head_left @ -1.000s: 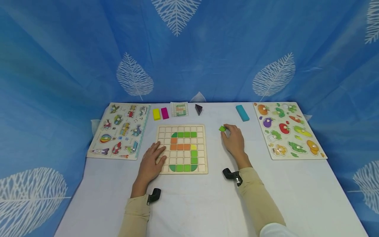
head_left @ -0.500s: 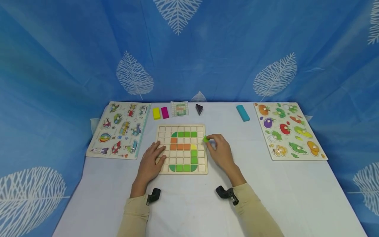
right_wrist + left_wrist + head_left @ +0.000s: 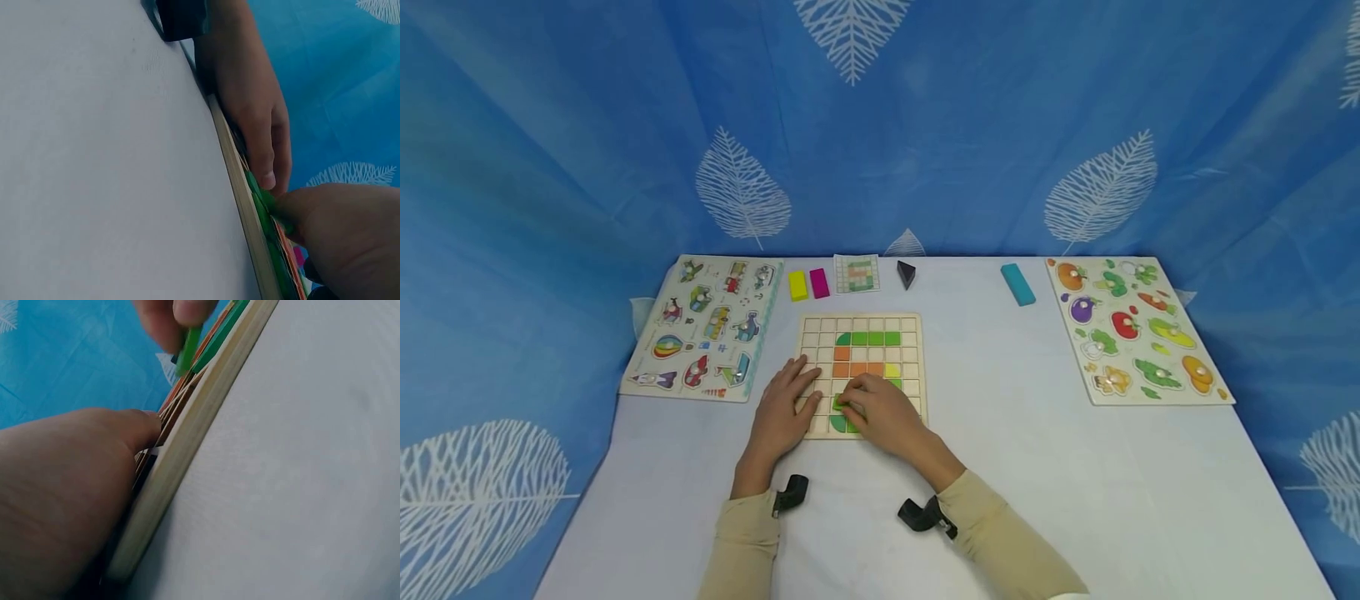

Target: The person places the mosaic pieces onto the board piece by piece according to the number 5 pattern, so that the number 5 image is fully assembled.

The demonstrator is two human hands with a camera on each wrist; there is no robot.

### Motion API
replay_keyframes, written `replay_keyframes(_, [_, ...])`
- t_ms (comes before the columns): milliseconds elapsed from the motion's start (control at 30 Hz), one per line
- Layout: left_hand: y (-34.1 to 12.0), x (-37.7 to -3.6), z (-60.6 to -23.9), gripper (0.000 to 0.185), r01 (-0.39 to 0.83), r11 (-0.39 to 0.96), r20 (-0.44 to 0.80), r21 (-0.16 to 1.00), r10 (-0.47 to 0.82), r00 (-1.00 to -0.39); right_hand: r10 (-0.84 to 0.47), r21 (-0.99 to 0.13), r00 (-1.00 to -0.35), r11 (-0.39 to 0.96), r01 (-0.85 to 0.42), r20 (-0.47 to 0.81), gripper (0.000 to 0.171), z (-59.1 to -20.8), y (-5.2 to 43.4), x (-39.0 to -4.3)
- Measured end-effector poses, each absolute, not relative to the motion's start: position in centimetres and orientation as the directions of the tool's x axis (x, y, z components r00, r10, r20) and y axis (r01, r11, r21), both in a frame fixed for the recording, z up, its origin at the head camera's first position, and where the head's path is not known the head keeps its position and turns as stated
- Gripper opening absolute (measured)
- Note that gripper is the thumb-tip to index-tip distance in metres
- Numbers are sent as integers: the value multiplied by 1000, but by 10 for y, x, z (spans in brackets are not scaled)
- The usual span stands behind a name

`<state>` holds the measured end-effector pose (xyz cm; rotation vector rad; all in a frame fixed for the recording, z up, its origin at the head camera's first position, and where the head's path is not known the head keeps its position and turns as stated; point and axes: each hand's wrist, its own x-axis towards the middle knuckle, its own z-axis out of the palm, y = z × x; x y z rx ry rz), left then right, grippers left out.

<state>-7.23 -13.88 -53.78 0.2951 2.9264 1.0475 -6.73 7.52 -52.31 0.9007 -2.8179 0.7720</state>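
Observation:
In the head view my right hand [image 3: 887, 412] pinches a small green square tile [image 3: 837, 403] over the lower left part of a wooden grid board [image 3: 911, 327]. The left wrist view shows that tile [image 3: 189, 353] tilted between thumb and finger, close over the board's cells. My left hand [image 3: 784, 408] rests on the board's left edge, fingers spread. Set into the cells are a row of green tiles [image 3: 876, 338], orange tiles [image 3: 859, 368], a yellow tile [image 3: 892, 369] and a dark green rounded corner tile [image 3: 837, 423]. My right hand hides the board's lower right cells.
Behind the board lie a yellow block [image 3: 797, 286], a magenta block [image 3: 819, 282], a pattern card [image 3: 857, 273] and a black triangular block [image 3: 906, 274]. A teal block [image 3: 1018, 284] lies farther right. A vehicle puzzle [image 3: 700, 329] and a vegetable puzzle [image 3: 1138, 333] flank the table.
My right hand has carried the green tile from the table right of the board, leftward and nearer to me, over the lower left cells. My left hand has stayed on the board's edge.

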Motion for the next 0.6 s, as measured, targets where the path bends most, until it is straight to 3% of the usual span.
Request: replay_keyframes(600, [-139,-69,-540,45,176,754,45,632,191,-981,-588,-255,-787,744,-617,190,24,-516,75,-61])
